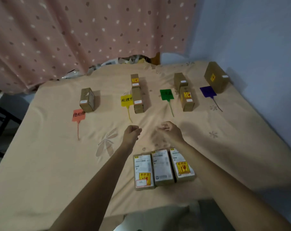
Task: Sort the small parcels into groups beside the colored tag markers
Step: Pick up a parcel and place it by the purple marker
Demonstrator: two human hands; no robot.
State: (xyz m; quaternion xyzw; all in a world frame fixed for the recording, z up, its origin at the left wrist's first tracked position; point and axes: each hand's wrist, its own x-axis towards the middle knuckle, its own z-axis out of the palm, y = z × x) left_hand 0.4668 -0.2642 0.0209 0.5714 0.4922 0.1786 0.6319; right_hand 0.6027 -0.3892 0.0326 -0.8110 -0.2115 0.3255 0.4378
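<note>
orange tag [78,115], yellow tag [126,100], green tag [166,95], purple tag [207,91], pink dotted curtain [74,34].
</note>
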